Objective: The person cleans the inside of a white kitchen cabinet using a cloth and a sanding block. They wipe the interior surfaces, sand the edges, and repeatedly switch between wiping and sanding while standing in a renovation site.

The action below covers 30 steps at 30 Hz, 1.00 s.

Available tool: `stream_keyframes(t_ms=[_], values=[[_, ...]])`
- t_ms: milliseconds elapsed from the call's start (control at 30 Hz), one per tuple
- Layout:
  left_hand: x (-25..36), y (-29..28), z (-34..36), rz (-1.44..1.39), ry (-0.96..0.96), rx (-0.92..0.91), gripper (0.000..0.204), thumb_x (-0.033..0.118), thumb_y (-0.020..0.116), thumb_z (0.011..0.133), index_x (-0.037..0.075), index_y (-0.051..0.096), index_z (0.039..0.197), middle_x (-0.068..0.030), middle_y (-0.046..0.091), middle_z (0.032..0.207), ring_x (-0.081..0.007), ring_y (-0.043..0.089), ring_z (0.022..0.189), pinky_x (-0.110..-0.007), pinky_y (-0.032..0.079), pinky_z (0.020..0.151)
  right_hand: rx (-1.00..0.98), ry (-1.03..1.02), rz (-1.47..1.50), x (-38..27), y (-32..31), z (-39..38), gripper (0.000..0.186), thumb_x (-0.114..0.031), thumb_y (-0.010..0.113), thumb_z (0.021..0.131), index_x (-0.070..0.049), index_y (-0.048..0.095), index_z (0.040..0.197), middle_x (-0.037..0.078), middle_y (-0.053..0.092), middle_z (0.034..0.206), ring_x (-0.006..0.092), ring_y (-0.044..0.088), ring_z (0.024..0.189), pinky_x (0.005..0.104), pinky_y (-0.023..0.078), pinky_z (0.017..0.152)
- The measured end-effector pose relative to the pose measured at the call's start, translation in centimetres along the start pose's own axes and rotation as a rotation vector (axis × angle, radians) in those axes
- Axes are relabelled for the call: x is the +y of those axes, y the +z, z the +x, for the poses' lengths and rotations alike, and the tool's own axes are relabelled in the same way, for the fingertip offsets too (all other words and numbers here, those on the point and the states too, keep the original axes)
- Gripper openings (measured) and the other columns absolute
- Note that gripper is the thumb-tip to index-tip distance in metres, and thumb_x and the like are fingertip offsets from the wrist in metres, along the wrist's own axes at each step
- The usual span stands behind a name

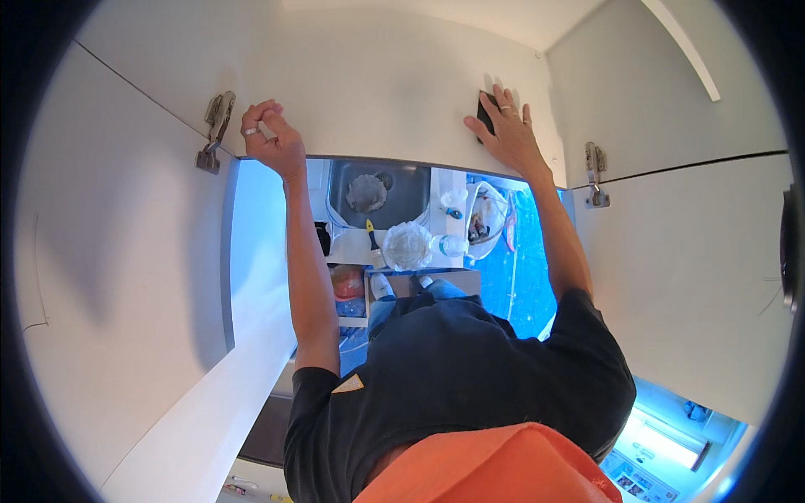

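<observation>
Resting against the white cabinet panel (377, 105), a black rectangular pad (484, 111) is partly covered by the right hand (511, 140), fingers spread. Near a metal hinge (220, 121), the left hand (277, 147) is curled, its grip unclear. Rubbing seems underway; what remains cannot be told.

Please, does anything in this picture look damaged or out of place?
Possibly. On the pale panel at far left, a thin, bent dark line stands out against the plain surface; I cannot tell whether it is a scratch or a thread.
</observation>
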State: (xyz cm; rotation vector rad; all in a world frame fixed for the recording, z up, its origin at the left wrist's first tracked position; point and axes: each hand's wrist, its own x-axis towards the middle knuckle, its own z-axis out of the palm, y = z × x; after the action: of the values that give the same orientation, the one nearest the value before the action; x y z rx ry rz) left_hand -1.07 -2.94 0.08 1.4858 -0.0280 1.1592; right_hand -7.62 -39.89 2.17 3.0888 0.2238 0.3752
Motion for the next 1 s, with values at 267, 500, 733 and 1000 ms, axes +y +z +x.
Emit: stream_keyframes(t_ms=[267,500,733,1000], values=[[0.0,0.2,0.0,-0.016,0.015,0.025,0.015,-0.001,0.049,0.092,-0.001,0.064,0.092,-0.0091,0.065,0.085,-0.0181,0.065,0.076,-0.03,0.055,0.072,0.209,-0.021,0.07,3.6,2.9,3.5,0.057,-0.033,0.047,0.097,-0.002,0.044,0.144,0.027,0.042,0.149,0.0432,0.036,0.141,0.0592,0.024,0.116],[0.3,0.1,0.2,0.052,0.022,-0.04,0.015,0.0,0.047,0.095,-0.002,0.061,0.096,-0.0112,0.065,0.087,-0.0191,0.064,0.078,-0.031,0.054,0.076,0.189,0.014,-0.074,9.4,5.3,9.5,0.055,-0.034,0.048,0.098,-0.001,0.046,0.143,0.024,0.047,0.146,0.0428,0.041,0.136,0.0535,0.03,0.114],[-0.3,0.4,-0.1,0.028,0.049,0.017,0.014,0.0,0.05,0.091,-0.001,0.065,0.092,-0.0101,0.065,0.083,-0.0186,0.065,0.076,-0.03,0.054,0.072,0.228,0.074,-0.133,9.4,6.1,8.8,0.067,-0.053,0.044,0.1,-0.001,0.047,0.142,0.029,0.047,0.144,0.0466,0.041,0.137,0.0567,0.03,0.113],[-0.6,0.3,0.0,0.01,0.03,0.029,0.012,0.002,0.056,0.089,0.004,0.068,0.09,-0.0076,0.068,0.083,-0.0186,0.064,0.076,-0.03,0.051,0.072,0.295,-0.293,0.063,-1.7,5.4,7.1,0.069,-0.052,0.053,0.097,0.001,0.047,0.142,0.03,0.046,0.145,0.0448,0.039,0.138,0.0565,0.028,0.115]])
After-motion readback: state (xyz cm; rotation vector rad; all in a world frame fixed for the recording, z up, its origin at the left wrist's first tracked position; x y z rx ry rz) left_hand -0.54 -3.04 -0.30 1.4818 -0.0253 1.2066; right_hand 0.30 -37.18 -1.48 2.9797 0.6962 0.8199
